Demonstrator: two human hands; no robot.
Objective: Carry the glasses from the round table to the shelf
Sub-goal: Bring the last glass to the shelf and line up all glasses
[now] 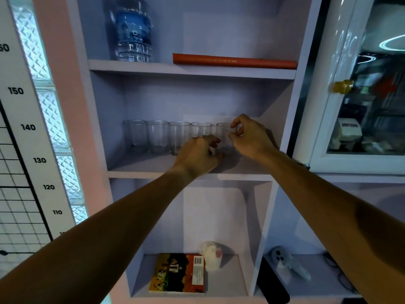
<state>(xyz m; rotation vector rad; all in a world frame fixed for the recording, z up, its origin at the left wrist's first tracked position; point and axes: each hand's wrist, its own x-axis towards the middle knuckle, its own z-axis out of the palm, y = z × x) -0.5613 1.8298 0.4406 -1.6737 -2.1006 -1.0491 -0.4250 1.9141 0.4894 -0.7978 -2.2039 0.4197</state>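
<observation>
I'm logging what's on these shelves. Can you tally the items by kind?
Glasses: 5
Water bottle: 1
Orange book: 1
Colourful box: 1
White bundle: 1
Controller: 1
Total: 10

above me: water bottle (133, 34) beside a flat orange book (234, 61). below: colourful box (177, 273), white crumpled wrapper (212, 255). height chart (26, 132) on my left.

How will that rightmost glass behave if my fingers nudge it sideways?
The rightmost glass looks tall and narrow, so it would probably tip rather than slide. It stands close beside its neighbour glass, so they would likely knock together. Clear and smooth, probably slippery and breakable.
</observation>
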